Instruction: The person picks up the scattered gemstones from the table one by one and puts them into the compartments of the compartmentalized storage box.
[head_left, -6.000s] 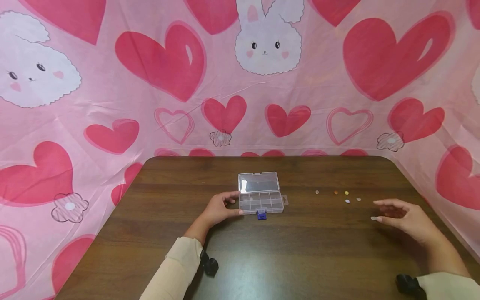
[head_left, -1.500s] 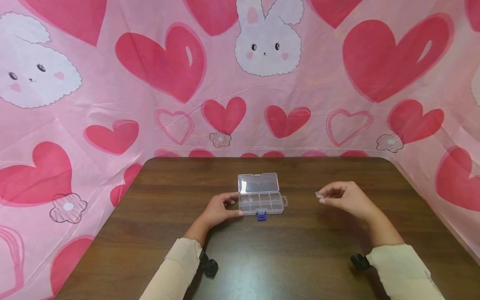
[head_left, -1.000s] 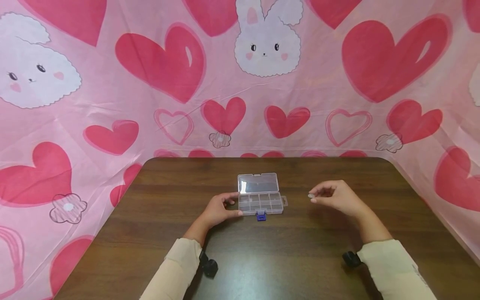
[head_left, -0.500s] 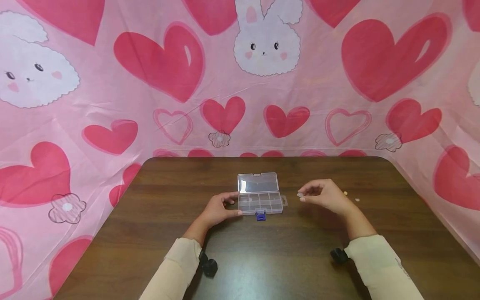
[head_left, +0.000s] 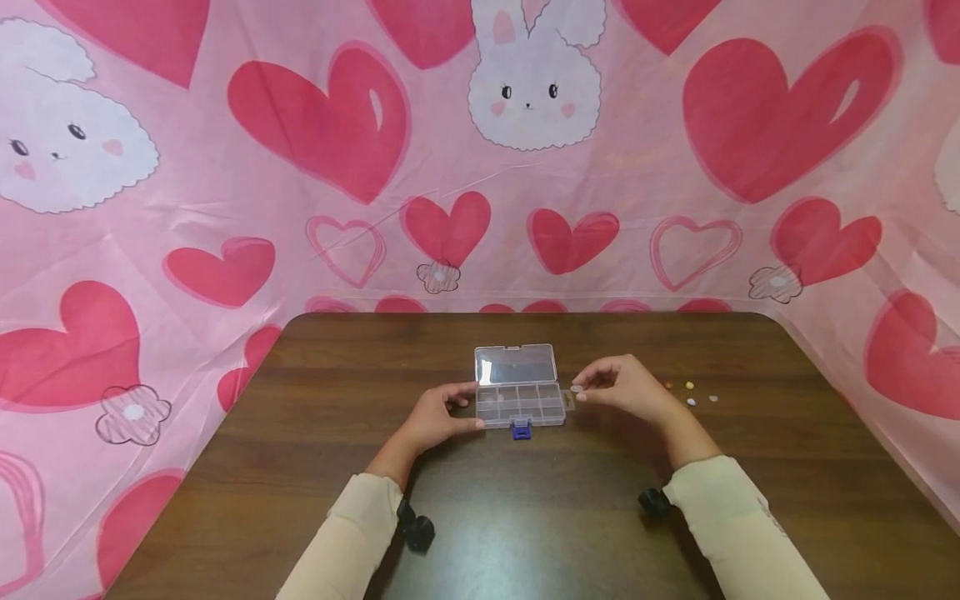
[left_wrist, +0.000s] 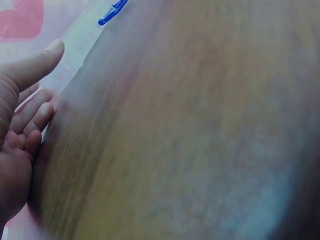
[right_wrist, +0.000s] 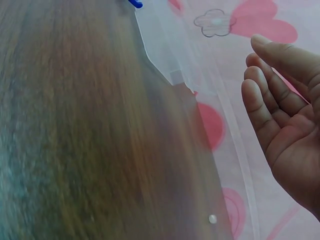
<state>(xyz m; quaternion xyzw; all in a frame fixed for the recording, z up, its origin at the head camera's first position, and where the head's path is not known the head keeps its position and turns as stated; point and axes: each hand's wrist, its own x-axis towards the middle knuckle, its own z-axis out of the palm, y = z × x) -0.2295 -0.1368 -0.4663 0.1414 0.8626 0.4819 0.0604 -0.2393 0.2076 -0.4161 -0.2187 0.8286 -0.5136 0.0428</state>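
In the head view a clear plastic compartment box (head_left: pixel 521 407) stands with its lid raised, a blue latch (head_left: pixel 521 431) at its front. Its left end is gripped by my left hand (head_left: pixel 435 414), thumb at the front corner and fingers at the back. Beside the hang tab on the right end, my right hand (head_left: pixel 618 385) pinches what looks like a small pale stone (head_left: pixel 577 388). The fingertips hide most of it, and the right wrist view does not show it. The box's compartments look bare from here, though clear pieces would be hard to see.
Right of the right hand lie a yellow stone (head_left: pixel 689 385), a white stone (head_left: pixel 691 402), a pale clear stone (head_left: pixel 713 398) and a partly hidden orange stone (head_left: pixel 668 385). The brown table (head_left: pixel 510 517) meets a pink heart-patterned cloth (head_left: pixel 630 167) behind.
My right hand has moved left from the table's right side to the box, carrying the pale stone in the later frames. Stones behind its path show again. My left hand stays at the box.
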